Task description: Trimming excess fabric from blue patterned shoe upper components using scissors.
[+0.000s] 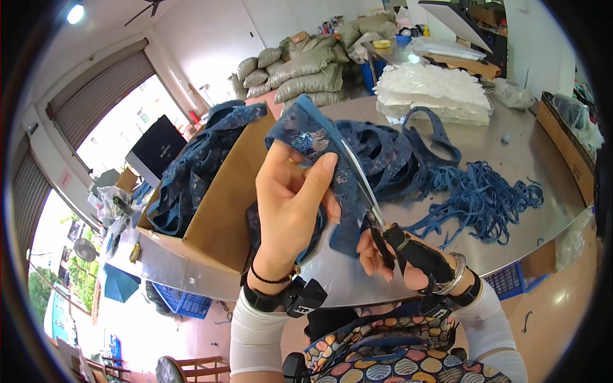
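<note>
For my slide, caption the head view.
Left hand holds blue lace fabric up while right hand cuts it with scissors.

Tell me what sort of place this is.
Probably a small garment or trimming workshop. The left hand holds up blue lace fabric while the right hand cuts it with scissors. Cut blue strips lie on a steel table, near a cardboard box of lace and stacked sacks.

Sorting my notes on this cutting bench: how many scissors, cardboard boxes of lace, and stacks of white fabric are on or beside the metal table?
Scissors: 1
Cardboard box of lace: 1
Stack of white fabric: 1
Total: 3
</note>
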{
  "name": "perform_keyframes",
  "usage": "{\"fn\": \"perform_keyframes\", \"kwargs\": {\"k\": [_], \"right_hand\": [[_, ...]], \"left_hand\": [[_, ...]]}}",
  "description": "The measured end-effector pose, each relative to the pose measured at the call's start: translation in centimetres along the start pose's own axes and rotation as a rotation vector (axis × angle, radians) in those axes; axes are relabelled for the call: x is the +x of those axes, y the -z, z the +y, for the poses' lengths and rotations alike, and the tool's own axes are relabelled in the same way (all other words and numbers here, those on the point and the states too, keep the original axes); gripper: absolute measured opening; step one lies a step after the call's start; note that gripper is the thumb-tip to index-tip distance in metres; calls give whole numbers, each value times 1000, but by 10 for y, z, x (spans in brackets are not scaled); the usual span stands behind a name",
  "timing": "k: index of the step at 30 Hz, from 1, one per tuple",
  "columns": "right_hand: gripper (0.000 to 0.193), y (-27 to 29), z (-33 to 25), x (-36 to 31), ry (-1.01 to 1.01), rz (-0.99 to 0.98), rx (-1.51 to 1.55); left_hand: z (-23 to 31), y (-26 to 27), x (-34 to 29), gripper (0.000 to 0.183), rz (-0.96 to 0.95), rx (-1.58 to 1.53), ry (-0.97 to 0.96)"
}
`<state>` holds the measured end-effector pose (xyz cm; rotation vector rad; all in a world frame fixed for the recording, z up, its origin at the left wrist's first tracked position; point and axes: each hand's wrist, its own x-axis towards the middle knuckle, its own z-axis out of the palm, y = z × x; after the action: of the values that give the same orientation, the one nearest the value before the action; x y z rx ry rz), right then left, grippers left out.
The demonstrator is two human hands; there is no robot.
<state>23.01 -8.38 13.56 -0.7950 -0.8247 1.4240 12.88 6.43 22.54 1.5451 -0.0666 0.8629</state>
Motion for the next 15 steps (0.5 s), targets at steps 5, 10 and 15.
{"fn": "perform_keyframes", "kwargs": {"k": [5, 10, 15], "right_hand": [[74, 20, 41, -20, 108, -143, -93], [70, 27, 79, -43, -67, -4, -98], [70, 25, 96, -50, -78, -7, -86]], "left_hand": [[-36, 5, -28, 34, 15, -124, 198], [-80, 10, -81, 41, 72, -192, 472], [-91, 9, -103, 55, 90, -188, 505]]}}
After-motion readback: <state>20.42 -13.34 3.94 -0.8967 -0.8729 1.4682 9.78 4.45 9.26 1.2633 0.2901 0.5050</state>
